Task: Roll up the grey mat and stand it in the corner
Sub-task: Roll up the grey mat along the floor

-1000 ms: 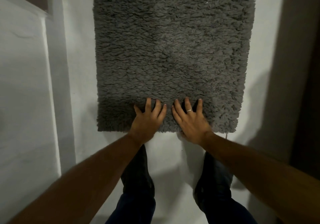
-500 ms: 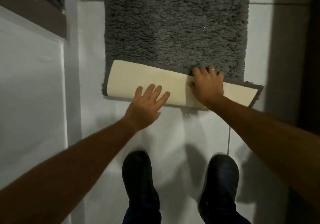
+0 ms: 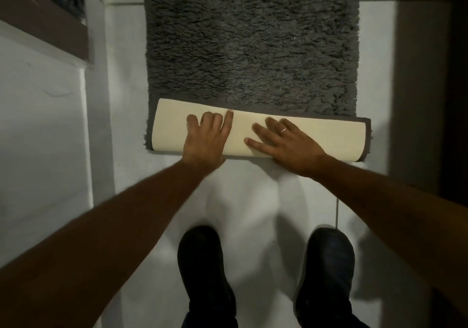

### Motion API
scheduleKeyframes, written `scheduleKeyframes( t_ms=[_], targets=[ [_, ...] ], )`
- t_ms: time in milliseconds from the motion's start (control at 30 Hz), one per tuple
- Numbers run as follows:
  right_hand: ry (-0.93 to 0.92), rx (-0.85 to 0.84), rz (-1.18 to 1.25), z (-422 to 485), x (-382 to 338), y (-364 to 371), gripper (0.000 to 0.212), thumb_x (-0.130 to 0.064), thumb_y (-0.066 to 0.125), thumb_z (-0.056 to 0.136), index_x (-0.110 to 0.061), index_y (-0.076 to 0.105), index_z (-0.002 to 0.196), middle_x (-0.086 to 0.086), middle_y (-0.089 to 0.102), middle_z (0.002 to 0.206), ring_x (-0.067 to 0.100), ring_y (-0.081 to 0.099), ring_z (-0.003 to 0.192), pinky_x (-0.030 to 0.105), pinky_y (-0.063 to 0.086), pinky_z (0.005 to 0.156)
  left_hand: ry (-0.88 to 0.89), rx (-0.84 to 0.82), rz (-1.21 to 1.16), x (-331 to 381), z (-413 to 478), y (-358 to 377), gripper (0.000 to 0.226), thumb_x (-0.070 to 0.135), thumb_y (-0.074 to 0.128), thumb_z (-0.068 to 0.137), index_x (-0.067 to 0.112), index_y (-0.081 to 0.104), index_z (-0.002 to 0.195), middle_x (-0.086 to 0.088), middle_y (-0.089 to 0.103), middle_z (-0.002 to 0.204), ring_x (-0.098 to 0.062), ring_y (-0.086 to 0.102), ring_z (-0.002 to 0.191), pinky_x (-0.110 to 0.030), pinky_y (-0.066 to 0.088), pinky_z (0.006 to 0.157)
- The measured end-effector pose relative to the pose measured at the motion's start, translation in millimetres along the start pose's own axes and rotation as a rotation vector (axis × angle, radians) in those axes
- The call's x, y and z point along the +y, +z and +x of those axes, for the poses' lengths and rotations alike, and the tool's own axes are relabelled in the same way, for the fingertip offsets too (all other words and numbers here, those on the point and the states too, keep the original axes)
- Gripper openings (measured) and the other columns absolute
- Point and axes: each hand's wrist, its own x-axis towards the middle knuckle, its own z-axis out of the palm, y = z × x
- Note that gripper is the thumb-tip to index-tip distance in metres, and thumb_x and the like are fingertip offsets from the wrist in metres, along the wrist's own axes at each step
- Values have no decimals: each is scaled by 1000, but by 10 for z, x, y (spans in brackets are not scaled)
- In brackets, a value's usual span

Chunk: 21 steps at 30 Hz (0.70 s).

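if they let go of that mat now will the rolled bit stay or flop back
The mat looks floppy: its near edge curls over in a soft bend under the left hand and right hand, so it would probably spring open. The cream backing looks smooth and rubbery, likely grippy on the floor.

Both hands, left hand (image 3: 205,139) and right hand (image 3: 287,145), press flat on the grey mat's (image 3: 253,46) rolled cream underside on the floor (image 3: 248,201)
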Motion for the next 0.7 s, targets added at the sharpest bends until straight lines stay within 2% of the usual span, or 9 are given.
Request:
scheduleKeyframes(
  t_ms=[67,100,133,233,267,333,433,600,700],
  targets=[
    [-66,39,-43,-21,3,22,86,-17,61,95,-27,5,159,18,14,166,45,19,149,59,23,119,95,-2,5,-16,-6,18,113,64,63,80,12,1,159,-21,18,162,-45,19,148,-70,23,114],
    [-45,51,-58,-29,-8,26,87,-19,61,94,-26,4,160,18,14,166,45,18,150,61,22,118,136,-9,-9,-41,25,14,114,61,65,80,15,-4,160,-21,5,167,-46,7,152,-71,17,116],
    [23,43,-69,-41,-26,28,90,-25,63,92,-26,4,160,18,13,166,45,16,150,65,22,116,151,-31,-34,-70,64,-3,118,58,67,80,18,-9,159,-21,2,167,-46,6,153,-70,17,117],
    [356,-38,1,-104,-83,-5,104,-43,70,83,-25,1,159,23,10,165,50,14,148,74,19,112,86,-51,-74,-106,71,-36,125,55,73,76,20,-13,158,-25,32,152,-42,37,136,-59,38,105],
    [407,-47,37,-138,-95,2,106,-46,70,83,-25,-1,159,24,8,165,50,13,148,74,18,112,65,-46,-87,-88,12,-28,123,54,73,76,20,-12,158,-23,39,145,-39,43,127,-56,41,100],
    [356,-43,51,-171,-108,26,105,-42,68,87,-27,-8,158,22,3,166,48,10,150,72,16,114,20,-80,-114,-41,-154,22,117,52,70,79,21,-10,159,-20,44,137,-37,47,119,-53,43,96],
    [268,-62,38,-123,-89,20,100,-34,64,91,-27,-11,157,21,3,166,46,8,151,69,16,116,-36,-112,-121,19,-327,134,103,43,64,87,20,-6,159,-22,38,147,-40,45,125,-58,41,101],
    [372,-106,41,-102,-140,35,92,-38,63,90,-20,3,157,25,22,159,47,29,142,67,33,108,64,9,-127,114,-229,230,94,26,67,86,21,6,158,-18,24,163,-44,30,145,-66,26,115],
    [460,-116,97,-182,-258,50,86,-39,60,92,-17,7,156,25,20,160,48,34,137,66,38,103,2,-9,-143,243,-233,237,101,30,66,84,23,-4,157,-16,20,165,-42,19,150,-73,13,116]
  ],
)
